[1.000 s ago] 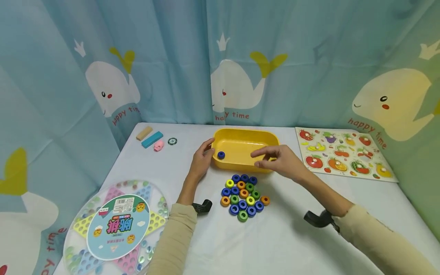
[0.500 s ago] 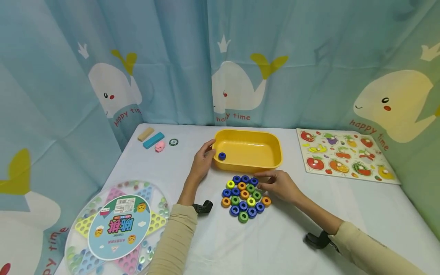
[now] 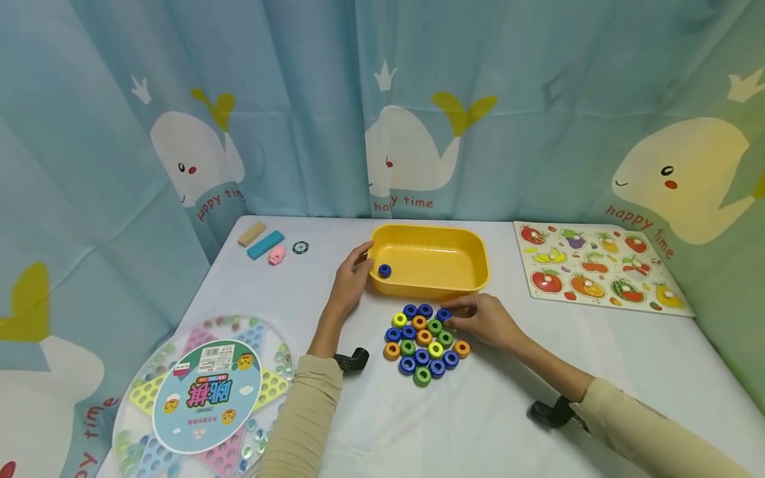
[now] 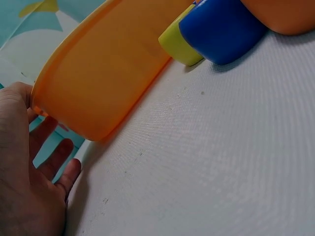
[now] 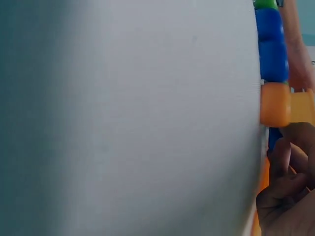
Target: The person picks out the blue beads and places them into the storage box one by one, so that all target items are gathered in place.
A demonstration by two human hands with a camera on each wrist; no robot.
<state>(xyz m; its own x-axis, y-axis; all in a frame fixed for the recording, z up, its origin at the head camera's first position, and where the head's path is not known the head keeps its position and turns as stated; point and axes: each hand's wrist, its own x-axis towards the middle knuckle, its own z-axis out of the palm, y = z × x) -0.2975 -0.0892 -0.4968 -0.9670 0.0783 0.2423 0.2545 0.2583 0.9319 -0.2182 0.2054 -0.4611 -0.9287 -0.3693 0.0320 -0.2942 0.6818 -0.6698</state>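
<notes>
A yellow tray (image 3: 430,291) stands at the back of the table, with one blue ring (image 3: 385,271) inside at its left end. My left hand (image 3: 349,279) holds the tray's left end: in the left wrist view its thumb reaches the rim while the other fingers spread outside the wall. In front of the tray lies a flat cluster of blue, orange, green and yellow rings (image 3: 422,356). My right hand (image 3: 487,322) is at the cluster's back right corner, thumb and forefinger pinching another blue ring (image 3: 443,315). Fingers partly hide that ring in the right wrist view.
A round Chinese checkers box (image 3: 206,395) lies at the left front. Back left are a tan block (image 3: 252,234), a blue block (image 3: 265,245), a pink pig figure (image 3: 276,255) and a round chip (image 3: 301,247). A fruit puzzle board (image 3: 597,269) lies back right.
My right hand has come down from over the tray to the cluster and taken hold of a blue ring, shifting it slightly right. The left hand has stayed at the tray.
</notes>
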